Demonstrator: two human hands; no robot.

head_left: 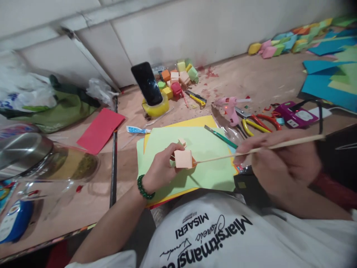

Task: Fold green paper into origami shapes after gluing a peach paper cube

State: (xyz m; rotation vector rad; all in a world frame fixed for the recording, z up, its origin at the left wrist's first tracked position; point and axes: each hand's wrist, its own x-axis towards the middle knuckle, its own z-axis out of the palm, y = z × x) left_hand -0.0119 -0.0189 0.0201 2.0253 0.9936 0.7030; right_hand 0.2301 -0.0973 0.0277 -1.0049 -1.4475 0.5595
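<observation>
My left hand, with a green bead bracelet at the wrist, is closed on a small peach paper box. A flap of the box sticks up at its far side. My right hand grips a thin wooden stick that runs leftward. Its tapered tip meets the right side of the box, by an orange-looking opening or edge. Both hands are over a stack of coloured paper with a light green sheet on top. A green-handled craft knife lies across the sheet's upper right edge.
Behind the paper stand a phone on a yellow tape roll and several small paper boxes. To the right lie a pink glue gun, pliers and a purple power adapter. A glass jar lies left.
</observation>
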